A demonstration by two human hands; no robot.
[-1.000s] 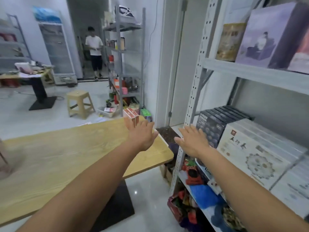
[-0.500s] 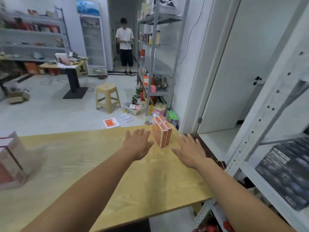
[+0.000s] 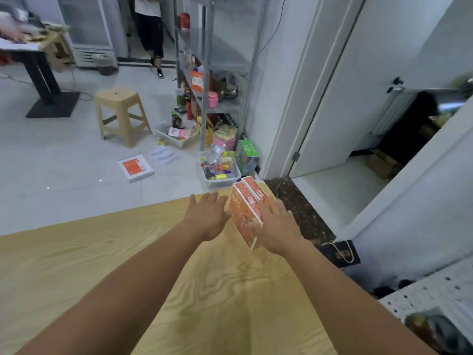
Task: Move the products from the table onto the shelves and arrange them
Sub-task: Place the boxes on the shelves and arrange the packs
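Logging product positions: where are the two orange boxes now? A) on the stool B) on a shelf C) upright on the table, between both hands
C: the orange boxes stand side by side on the table, with the left hand and right hand open on either side.

The table is pale wood with bold grain and a smooth, faintly satin top; the boxes on it are glossy orange card. The floor is shiny pale tile, the stool matt beige plastic, the rack grey metal, and the threshold dark speckled stone.
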